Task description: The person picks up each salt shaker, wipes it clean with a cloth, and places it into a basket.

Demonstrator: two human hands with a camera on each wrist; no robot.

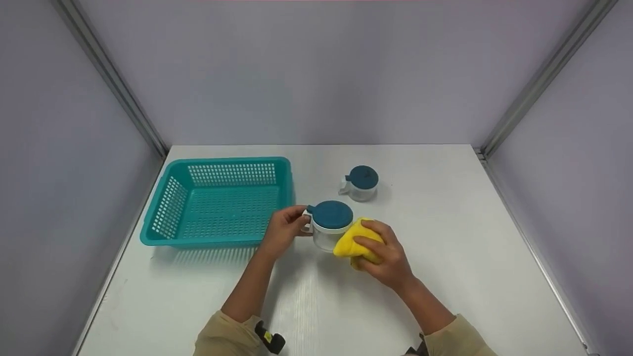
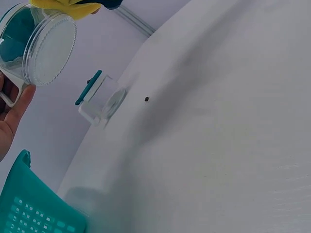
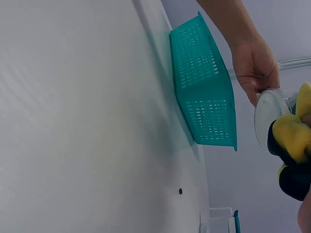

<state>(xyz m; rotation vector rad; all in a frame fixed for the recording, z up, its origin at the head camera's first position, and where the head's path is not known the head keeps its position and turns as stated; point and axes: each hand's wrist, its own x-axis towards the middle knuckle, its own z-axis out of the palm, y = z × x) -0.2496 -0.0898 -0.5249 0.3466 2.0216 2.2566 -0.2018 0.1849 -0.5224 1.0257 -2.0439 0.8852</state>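
The white table (image 1: pixel 445 277) is the biggest thing here, with the teal basket (image 1: pixel 217 202) sitting empty on its left side, so nothing looks put away yet. A clear jar with a teal lid (image 1: pixel 330 223) is held lifted off the table, just right of the basket: its white handle is pinched by the left hand (image 1: pixel 283 230), while a yellow cloth (image 1: pixel 352 243) is bunched up in the right hand (image 1: pixel 388 254) and pressed against the jar's side. So the wiping looks to be mid-way on this one. A second lidded jar (image 1: pixel 362 183) is left standing farther back, untouched by the look of it. No brand, label or writing can be made out anywhere.
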